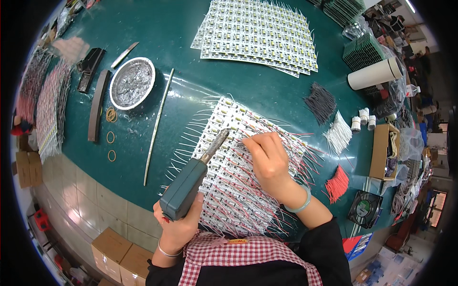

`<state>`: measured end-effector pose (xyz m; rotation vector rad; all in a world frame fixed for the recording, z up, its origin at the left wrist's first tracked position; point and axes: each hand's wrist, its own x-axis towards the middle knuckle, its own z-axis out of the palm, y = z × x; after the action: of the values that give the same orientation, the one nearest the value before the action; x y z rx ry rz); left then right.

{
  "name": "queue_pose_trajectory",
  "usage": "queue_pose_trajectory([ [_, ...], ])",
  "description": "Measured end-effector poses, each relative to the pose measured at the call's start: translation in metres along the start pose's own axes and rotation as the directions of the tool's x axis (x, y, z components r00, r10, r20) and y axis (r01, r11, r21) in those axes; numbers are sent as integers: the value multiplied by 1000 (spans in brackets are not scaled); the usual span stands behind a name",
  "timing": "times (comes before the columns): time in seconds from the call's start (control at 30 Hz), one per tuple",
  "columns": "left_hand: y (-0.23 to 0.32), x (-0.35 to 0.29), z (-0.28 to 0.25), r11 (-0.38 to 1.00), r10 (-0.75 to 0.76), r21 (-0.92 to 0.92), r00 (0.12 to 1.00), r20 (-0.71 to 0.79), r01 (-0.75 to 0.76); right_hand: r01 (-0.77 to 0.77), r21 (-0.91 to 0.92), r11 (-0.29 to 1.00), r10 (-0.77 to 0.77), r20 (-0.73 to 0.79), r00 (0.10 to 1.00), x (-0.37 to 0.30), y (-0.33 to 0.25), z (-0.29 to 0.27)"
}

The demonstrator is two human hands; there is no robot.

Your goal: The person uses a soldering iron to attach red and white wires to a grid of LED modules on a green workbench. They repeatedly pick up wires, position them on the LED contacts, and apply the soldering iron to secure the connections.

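My left hand [179,231] is wrapped round the handle of a dark green soldering gun [183,189]. Its metal tip points up and away, over a white panel of small circuit boards [220,113]. My right hand [271,164] is closed in a pinch just right of the tip, low over the panel, on a thin wire that the fingers mostly hide. White wires stick out along the panel's left edge. Many red and pale wires [234,178] lie across its near and right parts, some under my right hand.
More circuit panels [257,35] are stacked at the far side. On the right lie bundles of black wires [320,103], white wires [338,133] and red wires [337,185], near a small fan [365,209]. Left are a white bowl [151,78], a thin rod [159,126] and a knife [125,55].
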<state>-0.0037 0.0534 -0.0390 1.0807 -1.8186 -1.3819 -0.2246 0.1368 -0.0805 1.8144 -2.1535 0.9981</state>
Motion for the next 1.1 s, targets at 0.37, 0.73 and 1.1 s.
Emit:
queue_pose_trajectory([
  [0.37,-3,-5,-4,999,-28,-19,999,46,29,-13,28,1000,10,87,996,-11,-5,8],
  [0.73,-5,-5,-3,997,-80,11,993,90,80,-22,8,1000,21,111,994,-10,-7,8],
  [1.1,0,-7,-8,998,-18,61,998,52,14,-16,-12,1000,18,99,995,-10,-8,9],
])
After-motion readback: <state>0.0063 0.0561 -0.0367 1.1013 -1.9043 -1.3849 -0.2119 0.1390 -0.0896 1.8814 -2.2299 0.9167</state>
